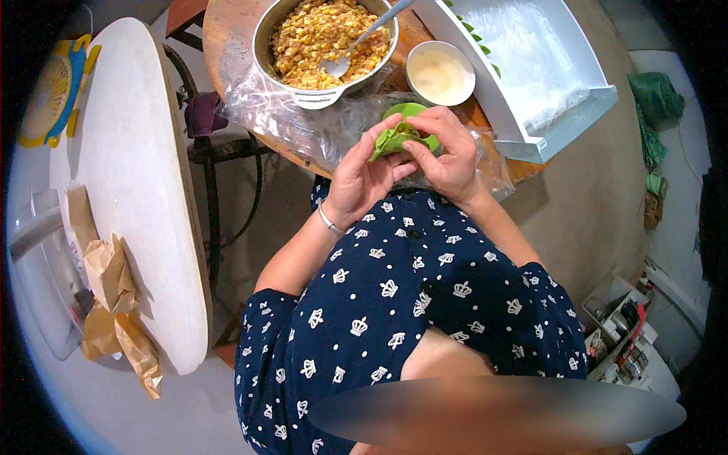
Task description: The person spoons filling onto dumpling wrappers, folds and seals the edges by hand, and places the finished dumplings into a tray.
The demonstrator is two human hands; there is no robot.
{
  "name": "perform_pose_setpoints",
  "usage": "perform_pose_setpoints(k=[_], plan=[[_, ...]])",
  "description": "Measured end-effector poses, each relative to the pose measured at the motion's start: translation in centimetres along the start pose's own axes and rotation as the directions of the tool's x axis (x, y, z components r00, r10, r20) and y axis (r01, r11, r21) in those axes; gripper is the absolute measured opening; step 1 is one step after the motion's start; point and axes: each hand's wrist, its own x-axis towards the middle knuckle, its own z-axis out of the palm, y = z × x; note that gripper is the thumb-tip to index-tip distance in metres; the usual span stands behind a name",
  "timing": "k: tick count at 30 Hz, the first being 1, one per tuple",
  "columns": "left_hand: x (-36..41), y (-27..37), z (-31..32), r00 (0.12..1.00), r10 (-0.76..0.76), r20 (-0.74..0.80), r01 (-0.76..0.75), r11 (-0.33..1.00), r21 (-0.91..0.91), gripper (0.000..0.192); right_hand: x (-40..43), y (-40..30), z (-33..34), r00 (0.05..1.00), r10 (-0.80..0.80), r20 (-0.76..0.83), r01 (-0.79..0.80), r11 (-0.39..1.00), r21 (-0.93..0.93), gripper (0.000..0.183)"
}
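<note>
Over the table's near edge, my left hand (pixel 364 176) cradles a folded green dough wrapper (pixel 392 142). Its edge is gathered into pleats, and a little yellowish filling shows at the opening. My right hand (pixel 449 151) pinches the wrapper's rim between thumb and fingers. Just behind it lies a flat green round (pixel 405 110), partly hidden by my right hand. A metal pot (pixel 318 98) beyond my hands holds chopped yellow-brown filling (pixel 318 40), with a grey-handled spoon (pixel 364 34) stuck in it. To its right stands a white bowl (pixel 441 74) of pale contents.
Clear plastic film (pixel 318 125) covers part of the round wooden table (pixel 227 28). A white, film-lined tray (pixel 523 62) sits at the right, with green pieces along its left side. Left are a dark metal chair (pixel 210 170) and a white table (pixel 142 199) bearing brown paper bags (pixel 111 273).
</note>
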Motion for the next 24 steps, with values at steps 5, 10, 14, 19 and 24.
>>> perform_pose_setpoints(k=[5,10,14,19,24], plan=[[0.2,0.0,-0.1,0.991,-0.069,-0.115,0.065,0.997,-0.040,0.052,0.4,0.6,-0.1,0.996,-0.045,0.077,0.045,0.999,-0.006,0.026],[0.4,0.0,-0.5,0.986,-0.078,-0.147,0.076,0.997,-0.019,0.043,0.6,-0.1,-0.2,0.983,0.123,0.135,-0.130,0.990,0.048,0.023],[0.3,0.0,-0.4,0.975,-0.082,-0.208,0.081,0.997,-0.012,0.039,0.7,0.0,-0.2,0.987,0.094,0.128,-0.102,0.993,0.055,0.021],[0.3,-0.2,-0.8,0.971,-0.086,-0.222,0.086,0.996,-0.013,0.036,0.9,0.3,-0.2,0.970,0.061,0.233,-0.085,0.992,0.093,0.022],[0.5,-0.3,-1.1,0.966,-0.100,-0.239,0.101,0.995,-0.010,0.035,0.8,0.1,-0.1,0.968,0.076,0.240,-0.095,0.993,0.067,0.018]])
